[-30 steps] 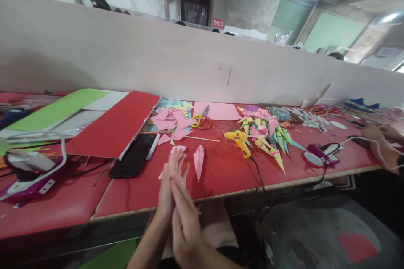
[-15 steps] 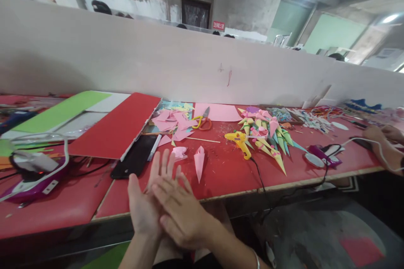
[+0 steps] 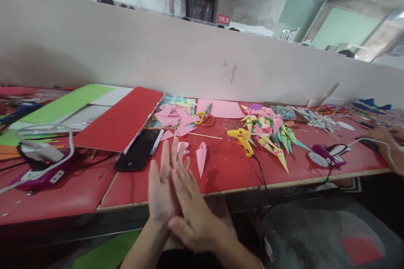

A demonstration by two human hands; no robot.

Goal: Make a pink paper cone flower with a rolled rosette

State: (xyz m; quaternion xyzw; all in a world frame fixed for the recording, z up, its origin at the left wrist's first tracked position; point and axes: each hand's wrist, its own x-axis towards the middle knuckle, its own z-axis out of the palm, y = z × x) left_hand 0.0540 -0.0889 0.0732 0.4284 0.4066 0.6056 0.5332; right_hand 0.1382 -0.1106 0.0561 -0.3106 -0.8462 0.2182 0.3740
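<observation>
My left hand (image 3: 162, 195) is raised in front of the table edge, its palm turned inward and its fingers stretched out. Against that palm lies my right hand (image 3: 192, 206), also with straight fingers; whether anything is between the palms is hidden. Just beyond the fingertips a pink paper cone (image 3: 201, 159) lies on the red table (image 3: 227, 168). A crumpled pink piece (image 3: 183, 147) is partly covered by my fingers. Further right is a yellow glue gun (image 3: 241, 138), beside a pile of pink, yellow and green cones (image 3: 268, 128).
Scissors (image 3: 206, 117) lie by pink paper scraps (image 3: 173, 115) and a thin stick (image 3: 205, 135). A black phone (image 3: 137, 151) sits left of my hands, near a red sheet (image 3: 120, 119). Power strips (image 3: 52, 172) with cables are at the left and right. A co-worker's hand (image 3: 383, 138) is at far right.
My hands have shifted slightly right and turned more upright, with the right palm sliding along the left. The camera view has tilted a little; the things on the table stay put.
</observation>
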